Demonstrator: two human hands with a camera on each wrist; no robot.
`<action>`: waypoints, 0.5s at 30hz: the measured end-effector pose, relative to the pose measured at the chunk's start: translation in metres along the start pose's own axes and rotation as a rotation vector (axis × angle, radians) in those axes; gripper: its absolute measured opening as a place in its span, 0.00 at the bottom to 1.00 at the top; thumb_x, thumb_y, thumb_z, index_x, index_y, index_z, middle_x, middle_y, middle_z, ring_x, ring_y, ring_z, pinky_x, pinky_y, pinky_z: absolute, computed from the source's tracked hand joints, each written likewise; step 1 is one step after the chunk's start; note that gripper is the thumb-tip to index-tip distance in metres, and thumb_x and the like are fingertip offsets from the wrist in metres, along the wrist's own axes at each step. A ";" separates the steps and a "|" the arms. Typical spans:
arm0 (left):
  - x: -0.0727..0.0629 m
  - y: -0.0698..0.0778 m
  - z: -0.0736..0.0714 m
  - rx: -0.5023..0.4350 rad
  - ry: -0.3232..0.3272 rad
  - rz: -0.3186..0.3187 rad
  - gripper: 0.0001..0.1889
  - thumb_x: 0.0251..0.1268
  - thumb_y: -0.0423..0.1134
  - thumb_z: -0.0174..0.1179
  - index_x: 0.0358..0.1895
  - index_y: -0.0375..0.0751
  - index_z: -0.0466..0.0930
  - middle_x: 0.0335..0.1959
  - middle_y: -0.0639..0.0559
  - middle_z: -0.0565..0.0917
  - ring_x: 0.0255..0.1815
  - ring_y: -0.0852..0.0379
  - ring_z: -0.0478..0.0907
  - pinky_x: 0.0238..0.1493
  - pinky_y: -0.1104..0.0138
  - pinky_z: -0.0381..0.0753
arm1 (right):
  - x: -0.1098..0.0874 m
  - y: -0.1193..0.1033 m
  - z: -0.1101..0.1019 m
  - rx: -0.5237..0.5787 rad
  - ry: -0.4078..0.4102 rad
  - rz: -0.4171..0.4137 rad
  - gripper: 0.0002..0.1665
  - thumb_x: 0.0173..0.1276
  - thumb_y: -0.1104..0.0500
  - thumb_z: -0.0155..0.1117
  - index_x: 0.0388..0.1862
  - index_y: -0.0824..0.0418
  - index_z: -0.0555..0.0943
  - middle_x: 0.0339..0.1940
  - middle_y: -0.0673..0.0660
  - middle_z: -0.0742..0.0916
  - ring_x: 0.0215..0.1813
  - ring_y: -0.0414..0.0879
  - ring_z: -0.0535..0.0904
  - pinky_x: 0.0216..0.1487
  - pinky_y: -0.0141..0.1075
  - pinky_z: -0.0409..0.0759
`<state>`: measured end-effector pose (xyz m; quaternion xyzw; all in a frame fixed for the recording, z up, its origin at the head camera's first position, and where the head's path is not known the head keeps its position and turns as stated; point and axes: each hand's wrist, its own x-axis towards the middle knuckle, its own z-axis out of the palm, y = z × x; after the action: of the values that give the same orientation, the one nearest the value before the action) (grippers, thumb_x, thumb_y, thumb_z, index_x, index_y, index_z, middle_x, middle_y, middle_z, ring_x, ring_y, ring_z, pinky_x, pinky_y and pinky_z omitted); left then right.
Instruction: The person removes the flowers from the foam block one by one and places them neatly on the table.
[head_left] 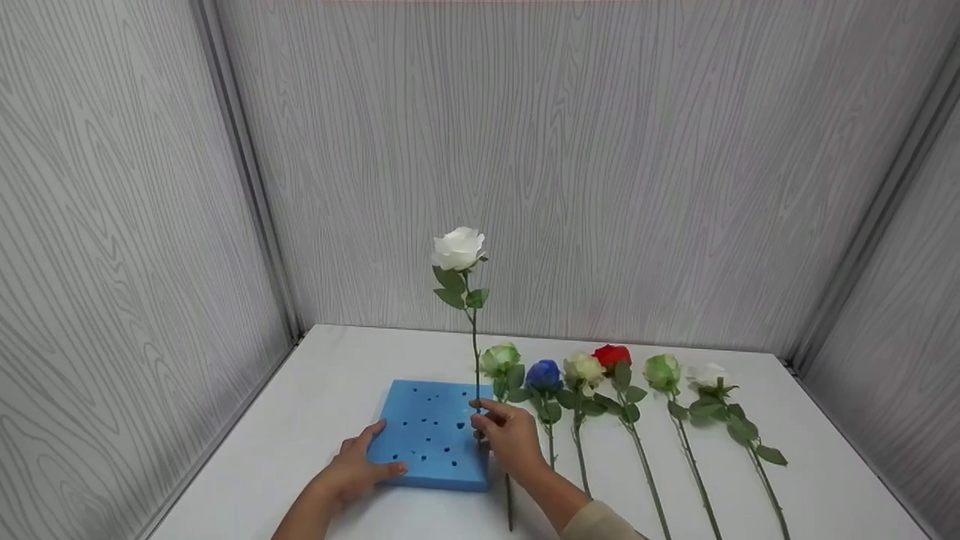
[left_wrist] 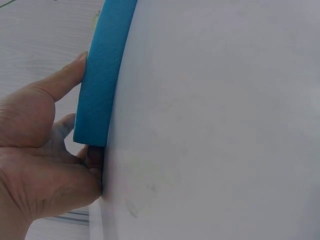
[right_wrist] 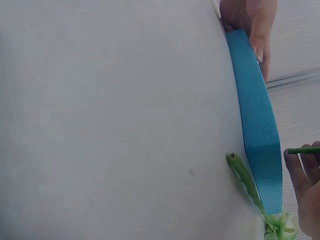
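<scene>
A blue foam block (head_left: 411, 441) with several small holes in its top lies on the white table. My left hand (head_left: 351, 470) holds the block's near left corner, thumb on the top and fingers along the left side. In the left wrist view the thumb presses the block (left_wrist: 99, 85) from above. My right hand (head_left: 516, 439) pinches a white rose (head_left: 459, 249) low on its stem (head_left: 475, 341), keeping it upright over the block's right side. The right wrist view shows the stem's lower end (right_wrist: 295, 150) at the fingertips, close over the block's top.
Right of the block lie several long-stemmed roses: a pale green one (head_left: 500, 360) nearest the block, then blue (head_left: 544, 375), cream (head_left: 583, 370), red (head_left: 613, 355), green (head_left: 662, 372) and white (head_left: 709, 374). Wood-grain panels (head_left: 562, 165) stand behind the table and at both sides.
</scene>
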<state>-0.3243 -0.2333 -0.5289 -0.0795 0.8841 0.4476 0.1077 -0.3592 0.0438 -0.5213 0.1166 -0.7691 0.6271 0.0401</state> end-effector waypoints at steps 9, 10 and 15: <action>-0.003 0.003 -0.001 0.011 0.006 0.001 0.62 0.58 0.60 0.81 0.89 0.47 0.51 0.84 0.21 0.52 0.85 0.14 0.49 0.82 0.26 0.57 | -0.003 -0.003 -0.020 0.031 -0.012 0.034 0.15 0.77 0.63 0.71 0.59 0.61 0.91 0.39 0.68 0.90 0.36 0.47 0.89 0.39 0.46 0.94; -0.003 0.002 -0.001 0.010 0.006 0.001 0.62 0.58 0.60 0.81 0.89 0.47 0.51 0.84 0.22 0.52 0.85 0.14 0.50 0.82 0.26 0.57 | -0.003 -0.003 -0.023 0.031 -0.013 0.038 0.15 0.77 0.63 0.71 0.60 0.62 0.90 0.39 0.68 0.90 0.36 0.47 0.89 0.38 0.45 0.94; -0.002 0.002 0.000 -0.010 -0.006 -0.006 0.62 0.57 0.59 0.81 0.89 0.46 0.51 0.84 0.21 0.51 0.85 0.14 0.48 0.82 0.25 0.54 | -0.007 -0.003 -0.039 0.007 -0.011 0.038 0.16 0.77 0.63 0.71 0.61 0.62 0.90 0.37 0.64 0.91 0.35 0.46 0.88 0.37 0.42 0.94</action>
<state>-0.3231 -0.2320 -0.5268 -0.0815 0.8813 0.4519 0.1112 -0.3550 0.0819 -0.5113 0.1057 -0.7691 0.6300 0.0234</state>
